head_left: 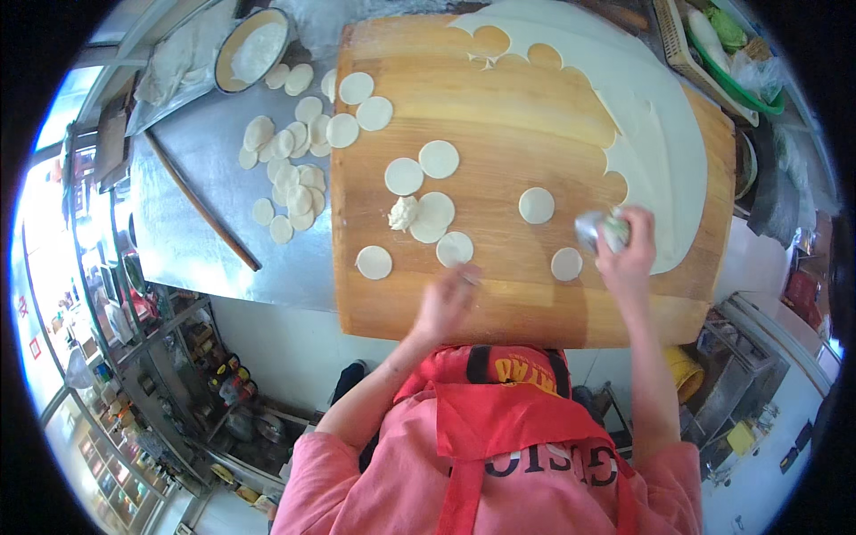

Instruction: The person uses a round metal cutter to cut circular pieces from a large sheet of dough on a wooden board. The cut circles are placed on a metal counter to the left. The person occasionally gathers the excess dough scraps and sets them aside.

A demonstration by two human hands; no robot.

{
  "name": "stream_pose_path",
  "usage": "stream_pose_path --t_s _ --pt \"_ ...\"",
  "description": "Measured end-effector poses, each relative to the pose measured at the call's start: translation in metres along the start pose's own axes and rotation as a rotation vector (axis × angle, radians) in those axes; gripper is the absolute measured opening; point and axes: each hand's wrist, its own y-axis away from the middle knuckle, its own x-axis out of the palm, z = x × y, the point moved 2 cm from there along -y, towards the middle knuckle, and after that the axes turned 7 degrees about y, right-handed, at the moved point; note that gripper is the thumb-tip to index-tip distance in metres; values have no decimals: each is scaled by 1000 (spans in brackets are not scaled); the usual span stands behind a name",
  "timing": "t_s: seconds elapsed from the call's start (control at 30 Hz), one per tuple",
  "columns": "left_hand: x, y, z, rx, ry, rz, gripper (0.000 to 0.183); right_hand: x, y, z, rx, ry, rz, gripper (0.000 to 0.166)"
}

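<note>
My right hand (628, 251) grips a shiny can-like cylinder (592, 229), blurred and tilted above the board beside the cut edge of a large rolled dough sheet (659, 160). Round bites mark that sheet's inner edge. My left hand (445, 304), also blurred, is just in front of a dough round (455, 249); whether its fingers hold anything is unclear. Two single rounds, one higher (536, 205) and one lower (567, 264), lie between my hands. A crumpled dough lump (402, 213) touches another round (433, 214). All rest on a wooden board (508, 294).
Left of the board, a metal worktop (180, 227) carries many scattered dough rounds (287, 180) and a wooden rolling pin (200, 200). A bowl of flour (257, 53) stands at the back left. A plastic basket with vegetables (675, 60) borders the board's back right.
</note>
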Motion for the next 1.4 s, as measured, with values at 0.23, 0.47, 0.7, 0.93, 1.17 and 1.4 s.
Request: stream_pose_path --t_s 0.23,0.47,0.7,0.93,1.17,1.4 --pt "-80 -57 -64 628 -895 -582 40 91 -97 47 -220 316 44 33" --pt "-99 -57 -77 401 -322 -367 27 68 -115 68 -103 265 136 58" --pt "-72 8 9 -42 -96 158 17 62 115 -11 138 400 329 82" --pt "-95 -14 -8 508 -643 -10 24 155 17 118 -264 175 566 100" --pt "-230 -74 -72 484 -67 -663 12 246 -126 239 -471 -58 179 85" --pt "-185 -49 -36 146 699 -124 13 105 -149 128 26 560 -18 61"
